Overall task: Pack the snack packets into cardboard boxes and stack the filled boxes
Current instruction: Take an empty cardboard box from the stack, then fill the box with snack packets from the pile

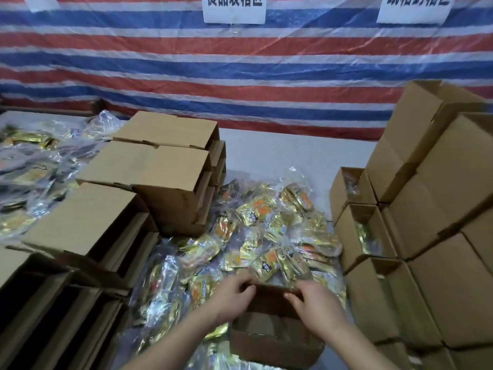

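A small open cardboard box (274,340) sits on the table right in front of me, on top of loose packets. My left hand (234,297) grips the far flap of that box at its left end. At the flap's right end my right hand (317,308) grips it too, fingers curled over the edge. A heap of gold and orange snack packets (266,236) in clear wrap lies just beyond the box. What the box holds is in shadow.
Stacked empty boxes (149,177) stand at the left, and more packets (29,169) lie at the far left. A tall stack of boxes (432,209) rises at the right, some with open sides showing packets. A striped tarp (240,70) hangs behind the white table (280,153).
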`<action>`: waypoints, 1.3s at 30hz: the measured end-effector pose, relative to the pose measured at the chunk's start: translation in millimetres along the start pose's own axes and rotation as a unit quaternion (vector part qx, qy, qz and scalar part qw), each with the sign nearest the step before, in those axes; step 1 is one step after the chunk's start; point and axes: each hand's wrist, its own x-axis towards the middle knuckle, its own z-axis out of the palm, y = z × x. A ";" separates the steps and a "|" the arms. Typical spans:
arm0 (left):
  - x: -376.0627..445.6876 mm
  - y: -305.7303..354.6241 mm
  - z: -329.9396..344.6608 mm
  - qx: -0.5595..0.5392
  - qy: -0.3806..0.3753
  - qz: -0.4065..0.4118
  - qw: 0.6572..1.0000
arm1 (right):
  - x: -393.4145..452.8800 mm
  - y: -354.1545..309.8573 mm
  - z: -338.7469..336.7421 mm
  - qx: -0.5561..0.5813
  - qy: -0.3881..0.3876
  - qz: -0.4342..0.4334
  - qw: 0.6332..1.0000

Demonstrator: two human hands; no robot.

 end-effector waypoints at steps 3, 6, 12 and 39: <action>-5.7 -21.9 13.9 -0.009 -0.012 -0.019 1.000 | -7.5 -0.9 20.4 -0.002 -0.005 0.003 1.000; -7.4 -35.1 23.1 -0.029 -0.004 -0.025 0.999 | -9.4 -4.6 33.9 -0.005 0.014 0.006 1.000; 0.4 -38.4 21.0 -0.060 -0.011 -0.027 0.998 | -5.3 -5.7 30.6 -0.032 0.002 -0.002 0.999; 137.4 -134.7 -78.2 0.283 0.078 -0.192 0.936 | 33.4 -25.3 4.0 0.062 0.042 0.050 0.996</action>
